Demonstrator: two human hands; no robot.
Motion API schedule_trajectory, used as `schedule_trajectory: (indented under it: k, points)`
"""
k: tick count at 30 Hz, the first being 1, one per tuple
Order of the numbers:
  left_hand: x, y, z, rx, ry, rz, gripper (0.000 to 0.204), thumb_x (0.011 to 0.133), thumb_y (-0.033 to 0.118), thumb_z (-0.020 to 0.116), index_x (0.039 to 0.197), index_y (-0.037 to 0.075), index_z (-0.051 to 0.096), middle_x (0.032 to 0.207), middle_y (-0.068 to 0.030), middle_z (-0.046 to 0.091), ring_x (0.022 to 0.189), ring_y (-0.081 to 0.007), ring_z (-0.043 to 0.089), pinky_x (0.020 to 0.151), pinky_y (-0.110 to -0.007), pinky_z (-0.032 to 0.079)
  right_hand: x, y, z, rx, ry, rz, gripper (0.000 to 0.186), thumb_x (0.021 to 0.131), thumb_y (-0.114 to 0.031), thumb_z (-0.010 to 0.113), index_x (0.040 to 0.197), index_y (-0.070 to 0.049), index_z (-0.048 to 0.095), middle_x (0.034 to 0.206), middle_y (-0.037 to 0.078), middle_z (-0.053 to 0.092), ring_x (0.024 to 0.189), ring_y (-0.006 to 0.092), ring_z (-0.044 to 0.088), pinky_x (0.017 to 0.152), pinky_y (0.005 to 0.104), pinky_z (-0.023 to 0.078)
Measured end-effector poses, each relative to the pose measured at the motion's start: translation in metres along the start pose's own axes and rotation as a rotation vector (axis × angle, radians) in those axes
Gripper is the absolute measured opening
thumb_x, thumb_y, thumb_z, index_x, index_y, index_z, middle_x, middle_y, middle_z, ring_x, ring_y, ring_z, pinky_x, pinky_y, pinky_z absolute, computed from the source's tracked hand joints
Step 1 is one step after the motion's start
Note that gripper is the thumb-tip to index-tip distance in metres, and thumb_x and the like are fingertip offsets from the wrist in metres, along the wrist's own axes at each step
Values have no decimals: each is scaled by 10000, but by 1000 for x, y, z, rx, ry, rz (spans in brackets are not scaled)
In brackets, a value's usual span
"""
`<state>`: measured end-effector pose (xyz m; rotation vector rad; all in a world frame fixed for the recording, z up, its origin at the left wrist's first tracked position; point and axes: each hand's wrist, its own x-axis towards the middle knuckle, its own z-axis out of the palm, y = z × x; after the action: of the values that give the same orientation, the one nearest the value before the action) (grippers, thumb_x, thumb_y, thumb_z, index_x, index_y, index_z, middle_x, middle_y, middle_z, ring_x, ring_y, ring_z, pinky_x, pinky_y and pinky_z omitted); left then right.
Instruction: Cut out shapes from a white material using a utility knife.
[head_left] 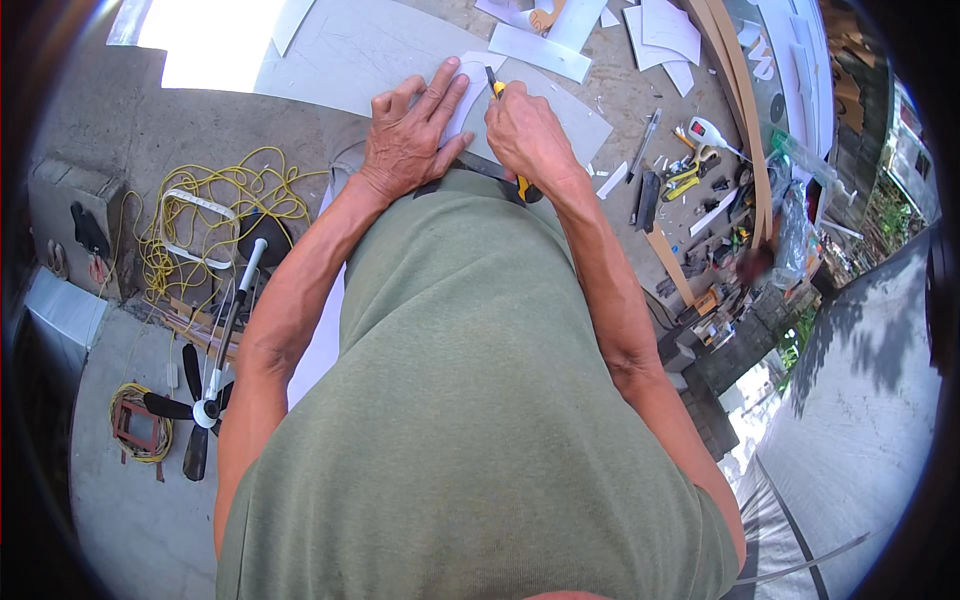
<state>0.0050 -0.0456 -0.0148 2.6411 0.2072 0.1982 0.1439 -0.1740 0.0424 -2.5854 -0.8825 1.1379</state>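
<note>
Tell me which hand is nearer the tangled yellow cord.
Left. The left hand is right of the cord, on a white piece; the right hand is farther right, holding a yellow cutter.

Yellow-black cutter (497, 89) over white piece (474, 88)

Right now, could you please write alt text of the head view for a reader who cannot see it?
A person's left hand lies on a white piece while the right hand grips a yellow-and-black knife-like tool beside it. Tangled yellow cord lies at left; white scraps and hand tools lie at right.
</note>
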Motion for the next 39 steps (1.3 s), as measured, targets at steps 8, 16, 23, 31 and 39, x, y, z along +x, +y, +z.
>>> schedule_trajectory:
  k: [8,16,23,31,39]
  points:
    - [2,3,2,33,-1,-33,664,872,426,670,1456,128,568,1600,2,437,1142,-209,443,945,-378,288,-3,-11,2,19,8,113,315,990,-126,488,889,150,602,815,301,606,750,450,696,733,519,573]
    - [3,3,1,30,18,-27,656,859,392,695,1439,110,572,1581,-3,445,1182,-214,448,934,-388,321,-6,-13,4,-16,-47,55,230,865,-105,620,879,122,655,866,272,615,756,406,687,703,471,567]
    - [4,2,1,25,28,-25,647,860,382,694,1432,102,578,1580,-8,444,1179,-217,449,927,-392,321,-5,-9,-1,58,-82,-52,358,971,-184,518,956,173,540,778,339,660,640,433,706,675,500,593]
    - [5,3,-1,-5,29,-20,693,834,386,717,1451,110,567,1588,-14,446,1154,-226,439,948,-388,309,-10,-2,1,-131,-33,-134,275,967,-137,527,930,120,616,783,246,628,595,335,699,608,426,575]
    - [12,10,-26,-241,102,-76,752,733,259,845,1422,107,588,1268,-69,664,992,-249,565,867,-374,421,-48,-4,-37,327,-151,205,383,1026,-275,480,996,102,540,720,216,694,520,303,684,599,444,549]
